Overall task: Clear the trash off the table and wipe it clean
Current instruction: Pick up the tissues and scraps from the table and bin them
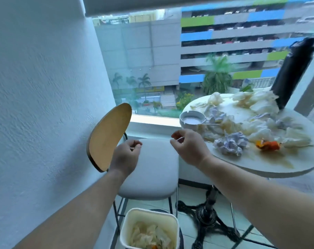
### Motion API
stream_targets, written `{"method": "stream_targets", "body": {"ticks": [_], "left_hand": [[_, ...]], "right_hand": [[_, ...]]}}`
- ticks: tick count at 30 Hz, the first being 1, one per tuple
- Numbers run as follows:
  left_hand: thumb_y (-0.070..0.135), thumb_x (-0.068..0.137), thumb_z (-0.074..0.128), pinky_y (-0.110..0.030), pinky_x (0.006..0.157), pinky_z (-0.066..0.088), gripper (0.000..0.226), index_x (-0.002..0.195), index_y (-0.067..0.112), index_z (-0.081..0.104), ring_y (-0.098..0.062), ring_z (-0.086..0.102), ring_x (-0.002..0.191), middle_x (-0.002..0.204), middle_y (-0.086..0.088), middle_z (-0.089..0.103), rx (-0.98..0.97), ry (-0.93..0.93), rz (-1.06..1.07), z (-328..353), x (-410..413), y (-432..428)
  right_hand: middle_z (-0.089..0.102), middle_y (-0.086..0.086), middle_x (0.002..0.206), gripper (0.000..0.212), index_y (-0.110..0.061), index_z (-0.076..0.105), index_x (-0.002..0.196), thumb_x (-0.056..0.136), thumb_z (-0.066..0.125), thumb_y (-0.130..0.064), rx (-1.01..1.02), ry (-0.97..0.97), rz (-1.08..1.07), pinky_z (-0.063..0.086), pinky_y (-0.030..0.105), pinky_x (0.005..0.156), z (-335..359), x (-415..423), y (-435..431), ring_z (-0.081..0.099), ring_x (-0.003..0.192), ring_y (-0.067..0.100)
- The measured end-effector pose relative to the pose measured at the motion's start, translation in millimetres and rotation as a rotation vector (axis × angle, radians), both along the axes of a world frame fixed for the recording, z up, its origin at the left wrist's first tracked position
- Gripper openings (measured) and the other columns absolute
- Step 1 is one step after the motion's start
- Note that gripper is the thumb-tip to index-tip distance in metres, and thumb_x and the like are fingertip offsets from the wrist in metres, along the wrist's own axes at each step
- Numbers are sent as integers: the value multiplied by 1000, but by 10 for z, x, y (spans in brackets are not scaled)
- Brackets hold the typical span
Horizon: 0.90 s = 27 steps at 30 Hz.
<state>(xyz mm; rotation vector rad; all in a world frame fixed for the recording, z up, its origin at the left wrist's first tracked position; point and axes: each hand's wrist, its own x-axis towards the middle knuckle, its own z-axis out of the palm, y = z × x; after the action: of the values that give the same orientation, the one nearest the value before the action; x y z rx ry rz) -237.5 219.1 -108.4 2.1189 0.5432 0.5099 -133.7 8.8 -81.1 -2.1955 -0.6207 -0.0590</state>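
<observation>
While both hands are hovering over the chair (149,169), the crumpled trash (230,145) is lying right of them on the table (260,168). Left hand (125,157) and right hand (189,146) are curling loosely — gripping nothing — and the bin (149,229) is sitting near, below.

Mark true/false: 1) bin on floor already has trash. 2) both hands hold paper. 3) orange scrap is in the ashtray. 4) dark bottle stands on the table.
1) True: the white square bin holds crumpled paper.
2) False: the left hand and the right hand hold no paper.
3) False: the orange scrap lies on the round white table, apart from the white ashtray.
4) True: the tall dark bottle stands at the far edge.
</observation>
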Motion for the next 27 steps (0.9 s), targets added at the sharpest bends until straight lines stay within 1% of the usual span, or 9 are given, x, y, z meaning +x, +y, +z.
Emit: {"method": "stream_targets", "body": {"ticks": [3,6,10,14,16,18,21,25,27], "left_hand": [[21,101,60,-29,72,51,17,96,20,77,-12,68,82,83,7,74,16,-63,-35,174,288,-128],[21,100,61,-33,80,57,19,93,20,78,-15,71,85,85,7,76,15,-114,-91,306,606,-333],[19,100,63,-30,78,54,17,94,19,79,-14,69,83,87,7,77,50,-182,-143,448,1012,-742],[18,97,68,-20,70,50,13,90,21,78,-2,67,75,79,9,74,124,-241,-166,579,1454,-1197],[18,95,69,-10,66,43,12,89,23,78,3,64,73,76,11,72,156,-261,-164,629,1696,-1402],[18,95,69,-7,66,42,12,90,24,79,3,65,74,77,12,72,179,-276,-165,670,1948,-1599],[19,95,69,-11,68,46,11,93,24,79,-4,67,78,81,11,73,199,-294,-177,698,2363,-1882],[25,92,68,-30,79,57,11,92,24,79,-11,69,82,87,8,76,178,-309,-217,706,2770,-2121],[20,92,69,-31,85,57,11,96,26,78,-12,69,88,94,8,77,202,-289,-269,704,2938,-2258]], "right_hand": [[75,-4,88,11,-16,77,99,94,70,-24,35,-71,-64,55,30,76,237,147,-245,69,80,15],[76,-1,90,13,-16,77,102,95,70,-24,66,-85,-132,57,32,78,382,295,-528,70,82,19],[74,-5,88,9,-18,76,101,94,70,-21,103,-98,-189,56,28,77,487,562,-971,69,81,14],[76,-4,93,13,-18,77,104,93,71,-21,80,-130,-260,54,24,79,565,963,-1474,70,83,15],[76,-3,97,16,-16,77,108,94,70,-21,73,-137,-301,54,25,82,599,1184,-1732,70,87,16],[76,-2,97,18,-16,77,110,95,70,-21,71,-133,-330,56,28,85,633,1417,-1982,70,89,17],[76,0,99,19,-14,77,111,95,69,-19,56,-138,-347,57,30,87,675,1791,-2319,70,90,18],[72,-3,96,19,-14,77,111,96,67,-18,64,-117,-348,53,27,88,699,2125,-2597,66,91,16],[71,-3,98,21,-14,75,115,97,66,-18,46,-93,-355,51,26,87,674,2326,-2712,66,93,17]]}}
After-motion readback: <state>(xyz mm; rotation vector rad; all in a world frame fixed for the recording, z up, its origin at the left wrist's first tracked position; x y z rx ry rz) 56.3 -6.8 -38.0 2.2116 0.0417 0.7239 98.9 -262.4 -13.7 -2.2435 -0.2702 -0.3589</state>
